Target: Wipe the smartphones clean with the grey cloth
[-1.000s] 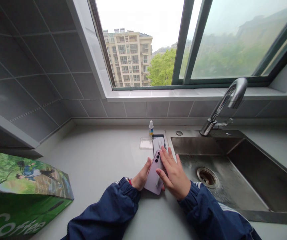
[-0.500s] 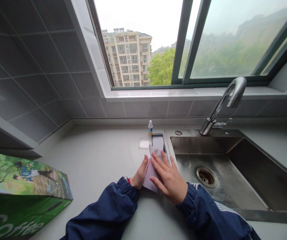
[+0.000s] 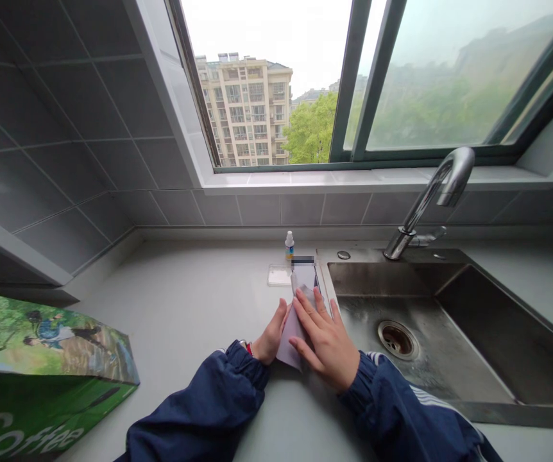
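My left hand (image 3: 271,337) is closed round the left edge of a flat, pale lilac thing (image 3: 288,356), thumb raised. A thin, greyish cloth-like fold (image 3: 294,281) sticks up past the fingertips; whether it belongs to the lilac thing I cannot tell. Over its top lies my right hand (image 3: 327,340), fingers stretched out, pressing flat. What is under the palm is hidden. Just beyond the fingertips lies a flat whitish rectangular item (image 3: 305,274) with a dark edge, its far end blurred out. A clear phone case (image 3: 279,275) lies to its left. Behind stands a small white-capped spray bottle (image 3: 289,246).
To the right is a steel sink (image 3: 450,410) with a drain (image 3: 398,339) and a chrome tap (image 3: 416,212). A green box (image 3: 50,391) printed "Coffee" stands at the left on the white counter (image 3: 185,289). A window (image 3: 276,169) is at the back.
My right hand has shifted slightly, its index and middle fingers now closer together. The raised fold has moved a little upward. My left hand is almost still.
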`<state>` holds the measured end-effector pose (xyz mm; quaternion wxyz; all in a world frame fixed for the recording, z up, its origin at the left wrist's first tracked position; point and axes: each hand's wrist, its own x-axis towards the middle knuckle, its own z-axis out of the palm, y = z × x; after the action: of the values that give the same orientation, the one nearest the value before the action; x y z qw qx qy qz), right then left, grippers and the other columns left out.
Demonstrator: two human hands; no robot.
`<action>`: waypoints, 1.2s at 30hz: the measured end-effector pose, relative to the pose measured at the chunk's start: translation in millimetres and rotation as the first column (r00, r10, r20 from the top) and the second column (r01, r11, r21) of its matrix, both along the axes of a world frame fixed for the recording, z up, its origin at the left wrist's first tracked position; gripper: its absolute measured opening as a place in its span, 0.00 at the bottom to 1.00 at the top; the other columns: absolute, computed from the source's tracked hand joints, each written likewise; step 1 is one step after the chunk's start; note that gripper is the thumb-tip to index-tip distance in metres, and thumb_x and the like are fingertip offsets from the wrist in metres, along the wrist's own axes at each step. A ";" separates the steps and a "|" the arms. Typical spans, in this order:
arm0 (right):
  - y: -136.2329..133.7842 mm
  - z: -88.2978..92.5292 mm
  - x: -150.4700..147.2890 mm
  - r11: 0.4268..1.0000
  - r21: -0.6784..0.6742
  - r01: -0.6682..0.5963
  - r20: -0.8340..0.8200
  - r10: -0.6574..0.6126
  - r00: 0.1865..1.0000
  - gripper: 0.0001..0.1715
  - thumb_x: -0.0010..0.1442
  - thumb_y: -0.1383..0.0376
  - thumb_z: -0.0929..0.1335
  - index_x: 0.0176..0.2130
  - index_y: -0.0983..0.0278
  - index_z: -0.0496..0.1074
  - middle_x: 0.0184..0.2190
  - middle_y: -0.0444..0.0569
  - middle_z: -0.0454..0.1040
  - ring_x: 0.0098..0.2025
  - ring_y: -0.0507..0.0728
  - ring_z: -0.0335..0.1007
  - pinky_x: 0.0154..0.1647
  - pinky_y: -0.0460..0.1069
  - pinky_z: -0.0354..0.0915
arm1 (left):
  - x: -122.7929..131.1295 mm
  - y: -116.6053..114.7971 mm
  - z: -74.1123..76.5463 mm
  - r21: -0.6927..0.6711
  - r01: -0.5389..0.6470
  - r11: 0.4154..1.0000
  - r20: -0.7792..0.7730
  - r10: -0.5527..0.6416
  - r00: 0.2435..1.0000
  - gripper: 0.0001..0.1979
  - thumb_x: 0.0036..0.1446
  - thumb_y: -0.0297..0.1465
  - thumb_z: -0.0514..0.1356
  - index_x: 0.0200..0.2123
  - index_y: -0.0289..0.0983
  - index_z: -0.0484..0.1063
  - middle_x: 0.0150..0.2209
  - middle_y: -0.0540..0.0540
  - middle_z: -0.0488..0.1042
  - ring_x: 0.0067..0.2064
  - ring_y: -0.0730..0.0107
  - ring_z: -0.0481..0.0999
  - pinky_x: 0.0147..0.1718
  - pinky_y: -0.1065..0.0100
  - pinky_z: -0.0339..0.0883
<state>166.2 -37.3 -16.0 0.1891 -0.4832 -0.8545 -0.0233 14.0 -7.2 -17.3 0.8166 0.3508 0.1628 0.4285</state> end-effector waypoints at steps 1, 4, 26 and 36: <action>1.1 -1.1 0.6 1.000 0.010 0.028 -0.011 -0.028 1.000 0.39 0.70 0.54 0.59 0.72 0.64 0.43 0.73 0.48 0.39 0.74 0.71 0.26 0.66 0.75 0.47 | 0.0 -0.7 1.0 0.006 0.000 1.000 -0.010 0.000 1.000 0.36 0.65 0.51 0.50 0.67 0.32 0.60 0.66 0.38 0.63 0.70 0.55 0.55 0.68 0.61 0.45; 4.8 -3.5 3.2 0.994 0.028 0.106 -0.047 -0.104 0.993 0.41 0.71 0.54 0.58 0.73 0.61 0.36 0.73 0.48 0.39 0.74 0.71 0.27 0.65 0.76 0.47 | -0.9 -2.3 3.2 -0.014 0.025 1.000 -0.047 -0.026 0.999 0.37 0.65 0.52 0.48 0.68 0.35 0.56 0.65 0.37 0.64 0.66 0.52 0.62 0.65 0.57 0.53; 5.1 -8.7 2.6 0.993 -0.064 0.103 -0.161 -0.112 0.981 0.46 0.70 0.52 0.59 0.72 0.56 0.25 0.73 0.50 0.37 0.74 0.68 0.26 0.65 0.75 0.47 | -0.6 -3.5 1.9 0.002 0.011 1.000 -0.038 -0.010 0.999 0.35 0.64 0.51 0.50 0.67 0.36 0.60 0.67 0.39 0.61 0.68 0.52 0.58 0.67 0.56 0.48; 4.5 -8.6 -0.2 0.985 -0.010 0.175 -0.141 -0.174 0.975 0.47 0.70 0.54 0.59 0.71 0.57 0.23 0.73 0.51 0.37 0.74 0.68 0.27 0.65 0.75 0.48 | 0.6 -3.4 1.5 0.010 -0.008 1.000 -0.087 0.009 0.996 0.36 0.63 0.53 0.51 0.66 0.36 0.62 0.65 0.38 0.64 0.67 0.51 0.61 0.65 0.58 0.54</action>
<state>166.1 -32.8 -24.7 0.2472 -0.5565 -0.7932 -0.0067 14.6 -10.6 -15.7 0.8052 0.3720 0.1976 0.4173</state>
